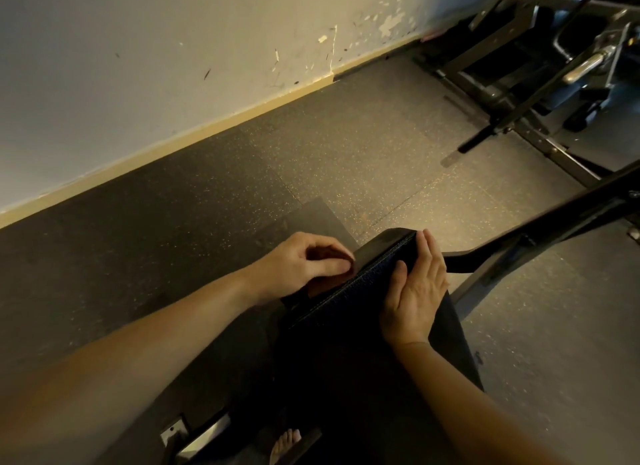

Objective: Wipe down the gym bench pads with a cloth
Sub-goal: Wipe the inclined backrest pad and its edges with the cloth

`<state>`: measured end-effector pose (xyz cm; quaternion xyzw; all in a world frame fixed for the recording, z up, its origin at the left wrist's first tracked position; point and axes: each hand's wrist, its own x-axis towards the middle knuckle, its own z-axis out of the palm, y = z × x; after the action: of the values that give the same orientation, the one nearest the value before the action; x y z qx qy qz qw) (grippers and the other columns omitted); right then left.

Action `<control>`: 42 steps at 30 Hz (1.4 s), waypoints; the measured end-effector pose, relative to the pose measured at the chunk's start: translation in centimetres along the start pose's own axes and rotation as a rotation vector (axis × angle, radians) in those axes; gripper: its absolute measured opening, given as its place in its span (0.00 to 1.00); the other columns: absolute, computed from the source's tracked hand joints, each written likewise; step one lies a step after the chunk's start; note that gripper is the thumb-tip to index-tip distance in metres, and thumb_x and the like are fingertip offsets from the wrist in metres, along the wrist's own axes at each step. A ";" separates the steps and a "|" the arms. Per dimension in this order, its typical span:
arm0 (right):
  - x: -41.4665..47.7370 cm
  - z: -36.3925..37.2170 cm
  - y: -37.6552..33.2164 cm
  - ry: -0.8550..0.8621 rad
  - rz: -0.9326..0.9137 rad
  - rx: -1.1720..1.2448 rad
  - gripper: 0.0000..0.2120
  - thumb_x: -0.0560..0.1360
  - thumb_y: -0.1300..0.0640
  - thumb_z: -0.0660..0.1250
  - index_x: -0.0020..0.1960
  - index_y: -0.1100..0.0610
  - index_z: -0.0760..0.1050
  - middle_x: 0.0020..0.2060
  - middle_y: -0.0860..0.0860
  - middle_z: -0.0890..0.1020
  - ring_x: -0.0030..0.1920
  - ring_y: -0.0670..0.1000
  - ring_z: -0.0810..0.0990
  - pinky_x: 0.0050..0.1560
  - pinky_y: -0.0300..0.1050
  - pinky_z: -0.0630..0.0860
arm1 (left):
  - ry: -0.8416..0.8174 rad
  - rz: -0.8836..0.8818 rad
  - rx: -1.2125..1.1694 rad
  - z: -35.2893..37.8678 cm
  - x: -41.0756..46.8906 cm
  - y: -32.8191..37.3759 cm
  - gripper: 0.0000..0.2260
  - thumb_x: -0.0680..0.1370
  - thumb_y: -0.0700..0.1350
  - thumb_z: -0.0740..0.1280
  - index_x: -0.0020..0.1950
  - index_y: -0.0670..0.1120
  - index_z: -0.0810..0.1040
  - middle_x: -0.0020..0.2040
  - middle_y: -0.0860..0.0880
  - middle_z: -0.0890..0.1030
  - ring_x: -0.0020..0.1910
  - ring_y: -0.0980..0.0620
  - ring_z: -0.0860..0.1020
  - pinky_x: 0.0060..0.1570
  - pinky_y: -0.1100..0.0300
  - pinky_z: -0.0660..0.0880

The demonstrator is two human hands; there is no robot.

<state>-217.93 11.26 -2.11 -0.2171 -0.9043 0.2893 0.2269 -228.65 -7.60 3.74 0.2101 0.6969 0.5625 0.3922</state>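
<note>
Two bare arms reach out from low in the picture. Between them lies the long black bench pad (pixel 346 326), running straight away from the person. Right hand (pixel 415 291) lies flat on the pad's right side, fingers straight, holding nothing. Left hand (pixel 301 263) is curled round a dark cloth (pixel 327 282), pressed on the left edge near the far end. I think the next wipe runs back along this edge

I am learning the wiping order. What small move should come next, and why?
Probably draw the cloth along the left side of the pad toward the person: the left hand holds it against that side near the far end, while the right hand lies flat on the other.
</note>
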 end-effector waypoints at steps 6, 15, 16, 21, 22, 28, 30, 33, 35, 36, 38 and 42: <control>0.0 0.1 0.0 0.002 -0.001 0.011 0.26 0.84 0.48 0.51 0.80 0.55 0.58 0.79 0.52 0.61 0.79 0.52 0.58 0.78 0.58 0.56 | 0.025 -0.144 -0.197 0.1 0.7 -0.7 0.11 0.83 0.46 0.66 0.64 0.46 0.77 0.56 0.47 0.80 0.55 0.48 0.80 0.48 0.63 0.78; 0.1 0.1 0.1 0.010 -0.004 0.005 0.26 0.83 0.49 0.52 0.80 0.56 0.59 0.78 0.53 0.63 0.79 0.53 0.60 0.78 0.59 0.57 | 0.233 0.067 0.077 1.5 -2.6 -1.0 0.16 0.76 0.52 0.73 0.63 0.49 0.84 0.56 0.56 0.86 0.55 0.59 0.83 0.58 0.60 0.79; 0.1 0.1 0.0 0.010 -0.004 0.005 0.26 0.83 0.49 0.52 0.80 0.56 0.59 0.78 0.53 0.63 0.79 0.53 0.60 0.78 0.59 0.57 | 0.231 0.067 0.110 1.3 -3.2 -1.2 0.16 0.77 0.48 0.74 0.65 0.49 0.83 0.58 0.57 0.85 0.57 0.59 0.82 0.59 0.60 0.78; 0.0 0.1 -0.1 0.008 -0.003 0.015 0.26 0.83 0.49 0.52 0.80 0.56 0.59 0.79 0.53 0.62 0.79 0.52 0.59 0.78 0.59 0.56 | 0.223 0.066 -0.009 -0.6 -8.8 -3.3 0.16 0.74 0.43 0.72 0.62 0.53 0.84 0.63 0.59 0.83 0.64 0.57 0.80 0.64 0.62 0.75; 0.0 0.1 -0.1 0.009 -0.001 0.015 0.27 0.83 0.48 0.51 0.80 0.55 0.59 0.79 0.52 0.62 0.79 0.52 0.59 0.78 0.58 0.56 | 0.218 0.079 -0.012 -0.5 -8.9 -3.2 0.16 0.74 0.42 0.72 0.62 0.52 0.84 0.63 0.59 0.83 0.64 0.57 0.80 0.65 0.62 0.75; 0.0 0.1 0.1 0.006 0.000 0.013 0.27 0.83 0.46 0.50 0.80 0.55 0.59 0.79 0.52 0.62 0.79 0.52 0.59 0.78 0.58 0.56 | 0.181 0.232 0.167 3.0 -0.1 0.7 0.15 0.79 0.39 0.71 0.66 0.44 0.82 0.65 0.53 0.82 0.65 0.61 0.78 0.70 0.58 0.73; 0.0 0.0 0.0 0.009 -0.001 0.013 0.27 0.83 0.47 0.50 0.80 0.55 0.59 0.79 0.52 0.62 0.79 0.52 0.59 0.78 0.59 0.57 | 0.170 0.229 0.143 2.8 0.0 0.7 0.15 0.79 0.39 0.71 0.67 0.44 0.82 0.66 0.53 0.82 0.65 0.61 0.78 0.70 0.57 0.72; 0.1 0.0 0.0 0.002 0.004 0.030 0.27 0.83 0.48 0.52 0.80 0.55 0.59 0.79 0.52 0.62 0.79 0.52 0.58 0.77 0.62 0.57 | 0.149 0.164 0.094 1.5 -4.8 -0.5 0.17 0.78 0.34 0.71 0.65 0.45 0.82 0.65 0.55 0.82 0.65 0.57 0.80 0.66 0.60 0.75; 0.0 0.0 0.1 -0.002 0.000 0.033 0.27 0.83 0.48 0.52 0.80 0.55 0.58 0.79 0.52 0.61 0.79 0.52 0.58 0.77 0.64 0.57 | 0.138 0.172 0.051 0.6 -8.3 -1.6 0.16 0.77 0.35 0.72 0.64 0.46 0.83 0.65 0.56 0.82 0.67 0.55 0.79 0.66 0.61 0.75; 0.0 0.1 0.1 -0.003 0.000 0.030 0.27 0.83 0.47 0.51 0.80 0.55 0.58 0.79 0.52 0.61 0.79 0.53 0.59 0.77 0.64 0.57 | 0.137 0.173 0.049 0.5 -8.8 -1.8 0.16 0.77 0.35 0.71 0.63 0.47 0.83 0.66 0.56 0.82 0.68 0.56 0.78 0.67 0.61 0.74; -0.1 0.0 0.1 -0.009 0.004 0.029 0.27 0.83 0.47 0.51 0.80 0.54 0.58 0.79 0.52 0.61 0.79 0.53 0.59 0.76 0.65 0.57 | 0.125 0.166 0.067 1.2 -7.2 -1.0 0.16 0.78 0.35 0.71 0.64 0.46 0.83 0.66 0.56 0.81 0.68 0.57 0.77 0.68 0.60 0.74; 0.0 0.0 0.0 -0.003 0.012 0.026 0.27 0.83 0.46 0.51 0.80 0.54 0.58 0.79 0.52 0.62 0.79 0.53 0.58 0.76 0.65 0.58 | 0.171 0.199 0.100 3.6 0.5 1.6 0.15 0.80 0.38 0.70 0.66 0.45 0.82 0.63 0.54 0.83 0.64 0.60 0.79 0.68 0.62 0.73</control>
<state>-217.96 11.23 -2.09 -0.2191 -0.8994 0.3029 0.2264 -226.38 -4.60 4.86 0.2488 0.7306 0.5791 0.2625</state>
